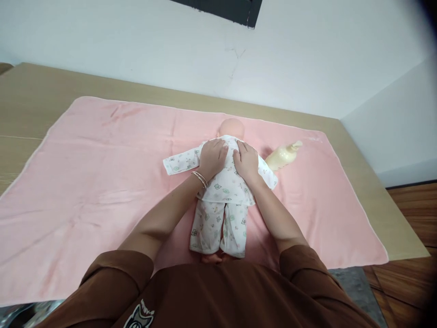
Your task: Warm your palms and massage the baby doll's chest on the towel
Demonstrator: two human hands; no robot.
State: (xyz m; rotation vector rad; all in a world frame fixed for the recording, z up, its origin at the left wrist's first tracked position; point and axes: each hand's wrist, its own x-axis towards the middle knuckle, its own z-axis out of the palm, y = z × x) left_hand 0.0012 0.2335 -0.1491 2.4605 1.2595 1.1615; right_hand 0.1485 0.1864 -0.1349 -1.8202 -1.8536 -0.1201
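Head camera: up high
Looks: forward and down at the table (51, 84)
Closest: brown shirt (218, 296)
Behind: white wall (153, 50)

Doll (224, 189) is lying on blanket (102, 182) over table (136, 91), head (231, 128) toward wall (136, 41), bottle (282, 157) resting just right, left hand (212, 158) and right hand (247, 161) lying on its torso.

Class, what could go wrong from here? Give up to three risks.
The bangles by the left hand sit close to the printed shirt of the doll and might snag it. The pale bottle lies on its side near the right hand, so an outward sweep could perhaps roll it. The pink blanket is creased, so it might bunch if the doll is pushed.
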